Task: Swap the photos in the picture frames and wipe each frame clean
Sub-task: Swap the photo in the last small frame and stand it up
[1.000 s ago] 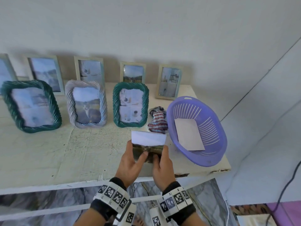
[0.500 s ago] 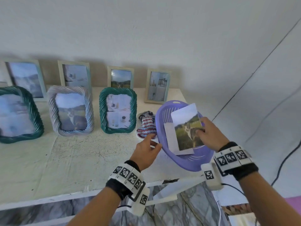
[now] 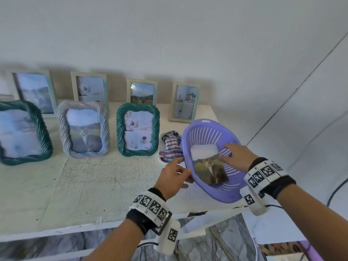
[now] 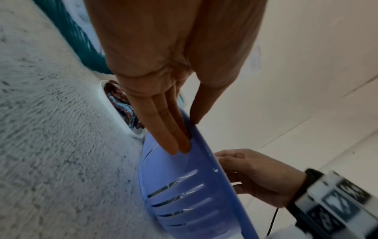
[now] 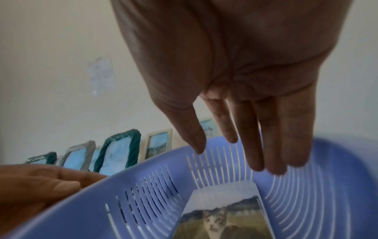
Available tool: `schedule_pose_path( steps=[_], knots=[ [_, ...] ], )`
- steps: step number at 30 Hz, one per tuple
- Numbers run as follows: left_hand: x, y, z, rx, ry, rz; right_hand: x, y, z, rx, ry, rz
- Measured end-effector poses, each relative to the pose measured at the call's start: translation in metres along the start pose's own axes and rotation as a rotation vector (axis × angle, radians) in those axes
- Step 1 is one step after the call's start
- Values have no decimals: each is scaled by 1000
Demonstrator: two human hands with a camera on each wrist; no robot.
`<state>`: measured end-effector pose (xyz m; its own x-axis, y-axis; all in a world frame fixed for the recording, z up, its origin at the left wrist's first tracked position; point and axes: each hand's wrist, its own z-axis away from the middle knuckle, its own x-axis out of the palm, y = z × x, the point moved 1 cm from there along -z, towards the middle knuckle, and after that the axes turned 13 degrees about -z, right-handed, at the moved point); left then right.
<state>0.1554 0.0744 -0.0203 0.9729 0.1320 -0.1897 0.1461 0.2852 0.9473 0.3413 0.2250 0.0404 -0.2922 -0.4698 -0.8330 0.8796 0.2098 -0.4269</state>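
Observation:
A cat photo [image 3: 210, 170] lies face up inside the purple slotted basket [image 3: 212, 193] at the table's right end. My right hand [image 3: 228, 153] hovers just over the photo's upper right, fingers straight, holding nothing. The right wrist view shows the right hand [image 5: 235, 153] above the photo [image 5: 223, 215] with a gap between them. My left hand [image 3: 177, 172] pinches the basket's left rim. In the left wrist view the left hand [image 4: 184, 134] has its thumb on the rim and its fingers along the outer wall [image 4: 184, 186].
Three rope-edged frames stand in front: teal [image 3: 20, 132], grey [image 3: 83, 129], teal [image 3: 138, 129]. Several pale flat frames lean on the wall behind, the rightmost [image 3: 184, 102] near the basket. A striped cloth [image 3: 171, 146] sits on a white dish left of the basket. The table edge [image 3: 94, 225] is near me.
Both hands held the cat photo at the table's front. The right hand carried it into the basket and let go; the left hand moved to the basket's rim.

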Motion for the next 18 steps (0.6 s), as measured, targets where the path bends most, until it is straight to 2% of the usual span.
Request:
schedule_pose_path(
  steps=[4, 7, 11, 18],
  knots=[
    [2, -2, -4, -24, -6, 94, -6, 9, 30, -72, 195, 41],
    [3, -2, -6, -14, 14, 99, 7, 20, 50, 9, 311, 212],
    [3, 2, -12, -14, 36, 94, 28, 36, 48, 39, 331, -9],
    [1, 18, -49, -12, 15, 0, 18, 40, 12, 25, 323, -64]
  ],
)
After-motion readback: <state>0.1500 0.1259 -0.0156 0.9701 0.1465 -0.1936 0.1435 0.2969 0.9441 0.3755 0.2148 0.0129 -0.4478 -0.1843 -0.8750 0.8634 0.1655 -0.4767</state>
